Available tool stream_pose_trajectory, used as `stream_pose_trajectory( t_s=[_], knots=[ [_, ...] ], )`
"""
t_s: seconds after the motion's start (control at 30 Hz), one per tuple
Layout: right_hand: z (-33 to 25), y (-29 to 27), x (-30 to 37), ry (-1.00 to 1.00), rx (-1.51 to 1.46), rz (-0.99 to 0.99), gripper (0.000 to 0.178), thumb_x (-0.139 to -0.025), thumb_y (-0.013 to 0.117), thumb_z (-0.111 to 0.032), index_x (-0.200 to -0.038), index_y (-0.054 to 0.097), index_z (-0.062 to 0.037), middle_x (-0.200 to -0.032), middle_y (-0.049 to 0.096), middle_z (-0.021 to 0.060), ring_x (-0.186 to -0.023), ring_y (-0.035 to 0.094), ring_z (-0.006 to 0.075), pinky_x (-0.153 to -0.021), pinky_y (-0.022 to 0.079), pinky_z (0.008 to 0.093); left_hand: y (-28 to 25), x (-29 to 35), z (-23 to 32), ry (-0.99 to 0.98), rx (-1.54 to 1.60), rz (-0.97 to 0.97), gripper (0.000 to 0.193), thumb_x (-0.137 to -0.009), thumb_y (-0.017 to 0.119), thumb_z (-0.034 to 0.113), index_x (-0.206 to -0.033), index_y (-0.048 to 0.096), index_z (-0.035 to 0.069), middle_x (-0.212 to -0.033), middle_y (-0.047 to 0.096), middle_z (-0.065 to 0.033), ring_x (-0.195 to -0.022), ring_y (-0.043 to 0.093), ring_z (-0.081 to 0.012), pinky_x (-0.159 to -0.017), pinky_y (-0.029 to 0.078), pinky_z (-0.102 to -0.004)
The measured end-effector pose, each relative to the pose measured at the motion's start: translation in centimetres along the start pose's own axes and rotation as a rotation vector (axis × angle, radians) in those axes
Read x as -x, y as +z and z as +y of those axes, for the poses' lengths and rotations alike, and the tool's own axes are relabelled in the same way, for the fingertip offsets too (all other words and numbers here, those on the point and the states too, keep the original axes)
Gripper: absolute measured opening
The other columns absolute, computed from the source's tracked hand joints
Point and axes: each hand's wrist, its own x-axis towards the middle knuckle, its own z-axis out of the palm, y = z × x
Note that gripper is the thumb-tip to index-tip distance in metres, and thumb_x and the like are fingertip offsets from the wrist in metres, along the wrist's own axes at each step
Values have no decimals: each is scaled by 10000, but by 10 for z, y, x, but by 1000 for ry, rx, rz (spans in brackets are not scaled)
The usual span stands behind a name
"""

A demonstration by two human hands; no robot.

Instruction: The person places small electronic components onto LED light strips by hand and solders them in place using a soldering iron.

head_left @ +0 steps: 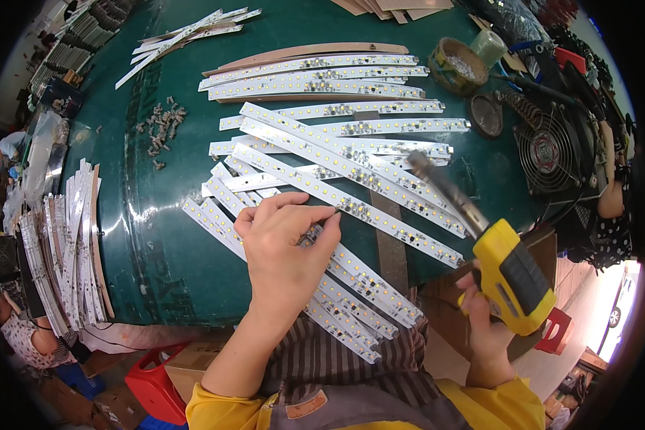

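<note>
"While long white LED-dotted strips (347, 206) crisscross our dark green surface (193, 287), how far along are we?"

"Partway, we judge: small grey metal parts (163, 123) lie heaped, and the crisscrossed strips likely remain. Whether the white strips bundled at far left (75, 247) are finished, we cannot tell."

"What are we holding?"

"Our right hand (489, 326) grips a yellow-and-black metal-nosed tool (516, 279); our left hand (285, 233) bends over the strips, thumb and forefinger narrowly apart, any pinch unclear."
</note>
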Motion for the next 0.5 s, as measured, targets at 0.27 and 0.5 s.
stream_pose_trajectory(
  t_s=[0.27,0.5],
  knots=[
    [2,14,-35,-362,393,98,401,-759,809,-57,-1089,590,3,-938,588,88,-789,590,186,-716,460,282,3,2,-2,14,0,11,142,-699,819,133,-830,765,125,-900,713,-53,-982,655,-189,-905,369,-387],
    [13,16,-32,-316,406,103,391,-728,798,-55,-1055,593,5,-912,605,87,-780,608,214,-710,468,294,-9,-2,-4,36,-6,6,159,-700,831,139,-841,760,123,-883,711,-40,-969,660,-186,-887,383,-377]
  ],
)
